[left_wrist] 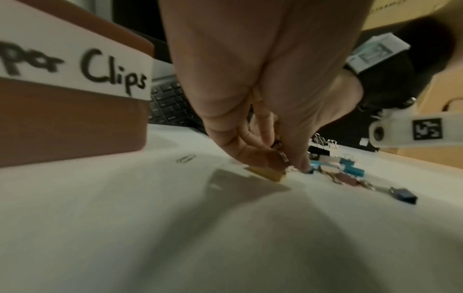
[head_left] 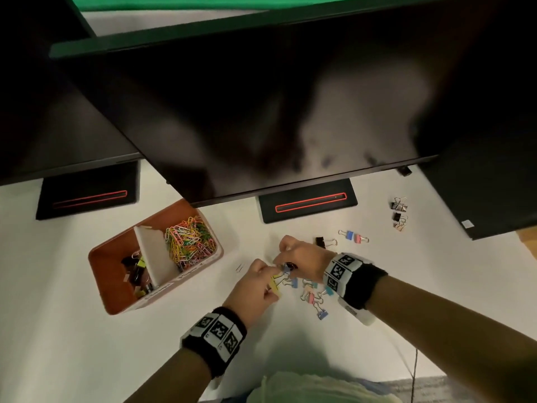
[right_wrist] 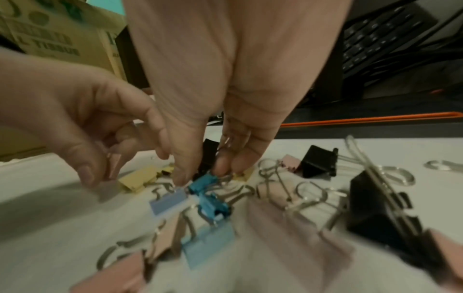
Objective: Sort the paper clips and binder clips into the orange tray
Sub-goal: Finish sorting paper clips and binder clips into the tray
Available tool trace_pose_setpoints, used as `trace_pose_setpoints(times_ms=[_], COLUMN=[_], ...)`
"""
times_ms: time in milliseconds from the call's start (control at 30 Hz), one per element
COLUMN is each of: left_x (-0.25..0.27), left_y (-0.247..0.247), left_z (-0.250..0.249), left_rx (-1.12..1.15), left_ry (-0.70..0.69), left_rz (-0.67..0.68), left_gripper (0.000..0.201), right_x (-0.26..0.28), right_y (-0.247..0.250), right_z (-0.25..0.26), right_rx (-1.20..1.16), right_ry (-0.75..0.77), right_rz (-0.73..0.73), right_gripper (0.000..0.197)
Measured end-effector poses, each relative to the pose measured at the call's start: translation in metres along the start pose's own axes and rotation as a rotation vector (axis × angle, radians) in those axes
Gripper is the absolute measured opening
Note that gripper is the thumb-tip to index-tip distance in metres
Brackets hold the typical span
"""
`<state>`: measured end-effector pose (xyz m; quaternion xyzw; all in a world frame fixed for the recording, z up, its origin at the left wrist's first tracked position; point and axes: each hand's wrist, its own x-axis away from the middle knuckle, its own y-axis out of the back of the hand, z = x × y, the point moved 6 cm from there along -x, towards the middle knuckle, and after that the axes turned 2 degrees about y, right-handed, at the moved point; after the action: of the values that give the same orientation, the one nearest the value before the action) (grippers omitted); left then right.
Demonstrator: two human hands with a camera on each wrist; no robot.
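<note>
Binder clips (head_left: 309,292) beneath hands, both pinching.

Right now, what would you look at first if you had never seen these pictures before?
First, the two hands meeting mid-desk: the left hand and right hand pick at a heap of colourful binder clips. Next, the orange tray to their left, with a bright tangle of paper clips in its right compartment and binder clips in its left. A big dark monitor hangs over it all.

Black wristbands (head_left: 214,341), white blocks with black square-patterned markers (head_left: 340,269), bare forearms
</note>
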<state>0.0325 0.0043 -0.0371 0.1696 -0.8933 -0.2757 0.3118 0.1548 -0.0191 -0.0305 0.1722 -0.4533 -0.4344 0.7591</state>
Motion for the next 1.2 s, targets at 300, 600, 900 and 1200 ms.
trace_pose_setpoints(times_ms=[300,600,900,1200], left_x=[-0.003,0.02,0.036,0.058], left_y=[-0.003,0.027,0.045,0.062], left_z=[0.014,0.035,0.055,0.051], left_rx=[-0.045,0.085,0.05,0.056], left_ry=[0.104,0.051,0.063,-0.01], left_rz=[-0.1,-0.141,-0.156,-0.166], left_gripper=[0.029,0.042,0.044,0.034], right_x=[-0.006,0.001,-0.026,-0.033], right_y=[0.001,0.012,-0.007,-0.02], right_z=[-0.011,-0.006,0.022,0.034], right_rx=[0.09,-0.004,0.05,0.148], right_ry=[-0.089,-0.004,0.03,-0.053], right_rz=[-0.071,-0.157,-0.077,-0.038], right_gripper=[0.024,0.022,0.031,0.031])
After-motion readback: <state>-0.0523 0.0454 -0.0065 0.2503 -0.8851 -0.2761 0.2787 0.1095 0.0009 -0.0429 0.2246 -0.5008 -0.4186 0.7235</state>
